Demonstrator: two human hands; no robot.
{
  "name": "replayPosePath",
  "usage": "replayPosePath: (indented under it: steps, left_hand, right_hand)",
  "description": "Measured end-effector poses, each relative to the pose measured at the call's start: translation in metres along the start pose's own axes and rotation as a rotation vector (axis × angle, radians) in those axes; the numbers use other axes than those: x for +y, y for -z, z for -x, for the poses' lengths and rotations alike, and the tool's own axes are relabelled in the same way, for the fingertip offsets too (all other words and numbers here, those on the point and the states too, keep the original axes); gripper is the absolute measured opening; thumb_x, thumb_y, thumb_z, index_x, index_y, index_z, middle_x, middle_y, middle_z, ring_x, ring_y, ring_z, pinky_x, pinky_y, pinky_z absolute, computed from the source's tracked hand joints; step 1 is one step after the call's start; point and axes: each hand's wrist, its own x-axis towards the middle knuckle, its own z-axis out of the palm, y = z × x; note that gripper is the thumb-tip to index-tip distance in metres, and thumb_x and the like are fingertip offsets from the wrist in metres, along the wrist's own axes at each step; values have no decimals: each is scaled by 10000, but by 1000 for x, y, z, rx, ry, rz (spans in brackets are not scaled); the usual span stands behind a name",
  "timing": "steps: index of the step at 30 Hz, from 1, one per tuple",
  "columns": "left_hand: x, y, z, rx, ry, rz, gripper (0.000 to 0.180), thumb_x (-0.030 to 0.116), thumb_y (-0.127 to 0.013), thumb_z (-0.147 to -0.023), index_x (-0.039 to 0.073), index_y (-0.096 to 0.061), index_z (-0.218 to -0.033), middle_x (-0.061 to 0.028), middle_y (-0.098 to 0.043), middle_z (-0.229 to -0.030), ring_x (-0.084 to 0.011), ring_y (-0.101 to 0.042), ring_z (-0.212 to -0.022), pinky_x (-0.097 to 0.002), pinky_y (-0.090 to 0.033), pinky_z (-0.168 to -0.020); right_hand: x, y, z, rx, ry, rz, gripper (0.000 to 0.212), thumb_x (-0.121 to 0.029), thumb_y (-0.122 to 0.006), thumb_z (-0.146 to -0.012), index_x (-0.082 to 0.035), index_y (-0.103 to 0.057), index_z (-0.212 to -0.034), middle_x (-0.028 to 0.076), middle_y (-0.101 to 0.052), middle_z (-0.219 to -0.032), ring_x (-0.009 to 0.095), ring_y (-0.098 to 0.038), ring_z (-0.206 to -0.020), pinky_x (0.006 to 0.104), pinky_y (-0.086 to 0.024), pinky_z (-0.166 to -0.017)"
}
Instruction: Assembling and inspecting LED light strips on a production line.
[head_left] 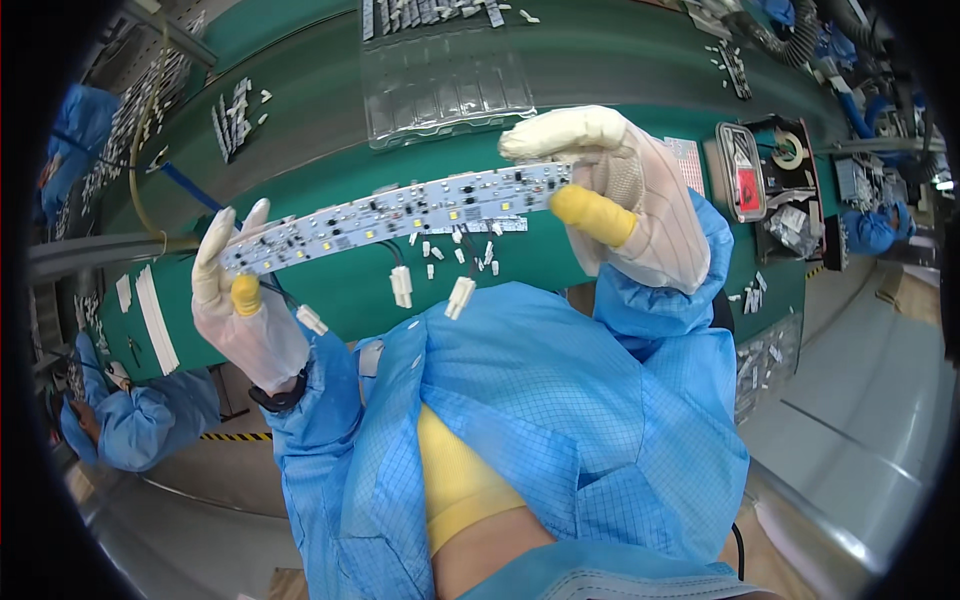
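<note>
Between my two gloved hands I hold up a long white LED circuit board (400, 211), dotted with small chips and yellowish LEDs. It tilts a little, its right end higher. My left hand (238, 290) grips the left end, a yellow-capped thumb on the face and fingers behind. On the right end, my right hand (630, 200) pinches the board between its yellow-capped thumb and its fingers. White plug connectors hang below the board on dark wires: one near my left hand (312, 320), a middle connector (401, 286) and another connector (460, 298).
Small white connectors (487, 262) lie scattered on the green bench (340, 300) behind the board. A clear plastic tray (440, 95) sits farther back. To the right are a clear box with something red (746, 188) and a tape roll (789, 151). Another person in blue (150, 420) sits at left.
</note>
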Motion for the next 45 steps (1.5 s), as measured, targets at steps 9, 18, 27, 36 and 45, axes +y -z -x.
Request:
replayPosePath:
  steps: [9,18,27,36,45]
  left_hand:
    - [1,5,1,-67,-4,74,417,221,-607,-895,-39,-495,-1201,-271,-585,-1125,-285,-632,-983,-395,-543,-857]
    - [3,7,2,-39,-49,-3,473,257,-632,-876,-18,-480,-1230,-311,-567,-1136,-276,-630,-980,-405,-537,-864]
    - [3,36,7,-191,-87,-165,493,249,-555,-927,-46,-404,-1291,-320,-461,-1272,-323,-545,-1147,-415,-483,-968]
    - [5,63,3,-382,112,-70,520,269,-384,-985,-12,-275,-1409,-252,-452,-1318,-310,-499,-1199,-417,-416,-1038]
    - [1,34,25,-68,-125,-475,408,100,-493,-936,-13,-400,-1317,-319,-471,-1263,-339,-611,-1040,-512,-417,-1012]
  right_hand:
    - [11,4,0,-27,62,-4,341,-140,-654,-820,-3,-583,-1124,101,-636,-1032,65,-562,-628,202,-444,-495]
    - [2,0,0,-22,34,-68,327,-141,-664,-821,-16,-596,-1115,92,-638,-1038,96,-601,-809,228,-487,-644]
    - [18,-5,-13,139,380,317,386,42,-678,-781,21,-508,-1126,176,-590,-1113,227,-644,-945,296,-548,-795]
    - [23,3,-14,82,346,184,261,92,-672,-755,15,-534,-963,211,-514,-1178,326,-626,-998,366,-555,-859]
    - [24,-1,-22,261,572,620,235,-27,-766,-603,-100,-576,-720,57,-662,-897,178,-645,-744,269,-527,-619]
